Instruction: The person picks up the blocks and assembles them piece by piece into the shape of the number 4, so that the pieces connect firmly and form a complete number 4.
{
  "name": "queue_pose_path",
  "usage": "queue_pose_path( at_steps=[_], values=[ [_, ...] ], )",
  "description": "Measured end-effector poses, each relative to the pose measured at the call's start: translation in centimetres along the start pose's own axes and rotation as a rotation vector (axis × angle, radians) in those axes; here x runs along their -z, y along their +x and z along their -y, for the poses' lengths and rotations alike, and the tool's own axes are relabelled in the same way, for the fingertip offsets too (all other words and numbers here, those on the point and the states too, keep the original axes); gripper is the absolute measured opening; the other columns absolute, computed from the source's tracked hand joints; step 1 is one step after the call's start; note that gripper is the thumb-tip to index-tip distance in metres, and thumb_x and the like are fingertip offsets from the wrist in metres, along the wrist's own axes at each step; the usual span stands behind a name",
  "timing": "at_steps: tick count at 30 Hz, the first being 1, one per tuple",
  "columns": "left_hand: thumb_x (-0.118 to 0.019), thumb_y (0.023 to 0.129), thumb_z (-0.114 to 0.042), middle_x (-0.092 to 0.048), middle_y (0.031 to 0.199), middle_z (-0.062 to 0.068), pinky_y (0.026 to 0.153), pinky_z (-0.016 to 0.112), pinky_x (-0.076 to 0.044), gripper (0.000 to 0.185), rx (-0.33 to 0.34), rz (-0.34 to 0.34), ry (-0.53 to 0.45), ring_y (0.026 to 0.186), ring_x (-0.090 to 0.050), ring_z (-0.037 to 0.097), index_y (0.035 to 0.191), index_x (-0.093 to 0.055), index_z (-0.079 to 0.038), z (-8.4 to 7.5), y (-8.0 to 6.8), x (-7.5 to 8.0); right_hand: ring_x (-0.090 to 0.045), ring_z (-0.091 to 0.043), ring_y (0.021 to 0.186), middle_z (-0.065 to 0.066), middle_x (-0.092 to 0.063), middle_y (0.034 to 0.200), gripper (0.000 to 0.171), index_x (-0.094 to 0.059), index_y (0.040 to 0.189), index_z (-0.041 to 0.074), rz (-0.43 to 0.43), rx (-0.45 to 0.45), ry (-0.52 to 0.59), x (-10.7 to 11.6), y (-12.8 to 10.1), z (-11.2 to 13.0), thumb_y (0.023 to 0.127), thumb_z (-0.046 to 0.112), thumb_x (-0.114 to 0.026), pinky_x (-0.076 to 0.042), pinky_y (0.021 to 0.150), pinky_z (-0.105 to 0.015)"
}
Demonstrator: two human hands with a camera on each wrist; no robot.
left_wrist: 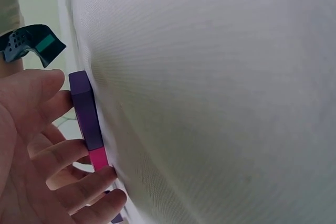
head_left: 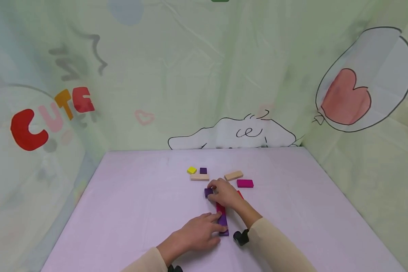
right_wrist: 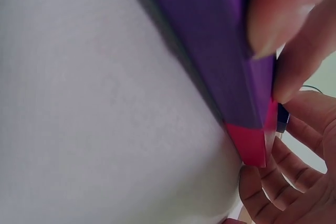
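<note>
Both forearms reach in over the pink table point(head_left: 129, 196). The right hand point(head_left: 226, 193) pinches a small purple block point(head_left: 208, 192) at the far end of a red block point(head_left: 220, 207). The left hand point(head_left: 198, 232), fingers relaxed, touches the long purple block point(head_left: 223, 223) at the red block's near end. Left of this row the table lies bare to its edge.

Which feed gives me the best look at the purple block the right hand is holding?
The right wrist view: the purple block fills the frame, pinched by fingers, butted against a pink block. The head view shows it small. In the left wrist view I cannot tell whether it shows.
</note>
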State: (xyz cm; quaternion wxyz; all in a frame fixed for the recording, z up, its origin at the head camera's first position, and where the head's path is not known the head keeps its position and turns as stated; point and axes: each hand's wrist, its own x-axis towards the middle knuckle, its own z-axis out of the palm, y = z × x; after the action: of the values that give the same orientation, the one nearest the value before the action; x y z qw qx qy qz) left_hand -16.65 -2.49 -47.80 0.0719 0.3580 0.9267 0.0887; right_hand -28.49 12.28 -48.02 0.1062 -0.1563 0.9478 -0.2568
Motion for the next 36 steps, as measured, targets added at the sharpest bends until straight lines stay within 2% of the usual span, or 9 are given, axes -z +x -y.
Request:
queue_pose_path(
  at_steps=[9, 22, 31, 36],
  values=[
    [-0.066, 0.098, -0.037, -0.053, 0.156, 0.004, 0.117, 0.034, -0.044, 0.039, 0.017, 0.0, -0.023, 0.141, -0.053, 0.022, 0.136, -0.068, -0.035, 0.0, 0.1, -0.2, -0.06, -0.021, 0.101, -0.007, -0.065, 0.115, 0.031, -0.071, 0.119, 0.016, 0.004, -0.028, -0.003, 0.4, -0.3, 0.1, 0.091, 0.023, -0.08, -0.058, 0.094, -0.042],
    [-0.067, 0.098, -0.037, -0.051, 0.157, 0.003, 0.115, 0.036, -0.046, 0.04, 0.041, 0.024, -0.055, 0.141, -0.054, 0.026, 0.138, -0.067, -0.037, 0.1, 0.1, -0.3, -0.064, -0.021, 0.101, -0.009, -0.069, 0.117, 0.032, -0.071, 0.121, 0.013, -0.017, -0.064, 0.063, 1.0, -1.2, -0.2, 0.091, 0.02, -0.079, -0.06, 0.092, -0.042],
    [-0.067, 0.098, -0.035, -0.051, 0.158, 0.004, 0.115, 0.037, -0.047, 0.039, 0.045, 0.012, -0.059, 0.142, -0.053, 0.025, 0.137, -0.068, -0.036, 0.2, 0.2, -0.6, -0.065, -0.022, 0.105, -0.009, -0.07, 0.116, 0.03, -0.071, 0.119, 0.012, -0.042, -0.039, 0.056, 1.5, -1.5, -0.5, 0.092, 0.02, -0.078, -0.059, 0.095, -0.044],
    [-0.067, 0.098, -0.035, -0.051, 0.158, 0.002, 0.114, 0.037, -0.047, 0.039, 0.052, 0.02, -0.072, 0.141, -0.053, 0.025, 0.137, -0.068, -0.037, 0.0, 0.2, -0.4, -0.065, -0.022, 0.103, -0.009, -0.07, 0.115, 0.03, -0.071, 0.119, 0.01, -0.043, -0.056, 0.069, 1.8, -2.0, -0.6, 0.092, 0.018, -0.079, -0.06, 0.094, -0.043]
  ],
)
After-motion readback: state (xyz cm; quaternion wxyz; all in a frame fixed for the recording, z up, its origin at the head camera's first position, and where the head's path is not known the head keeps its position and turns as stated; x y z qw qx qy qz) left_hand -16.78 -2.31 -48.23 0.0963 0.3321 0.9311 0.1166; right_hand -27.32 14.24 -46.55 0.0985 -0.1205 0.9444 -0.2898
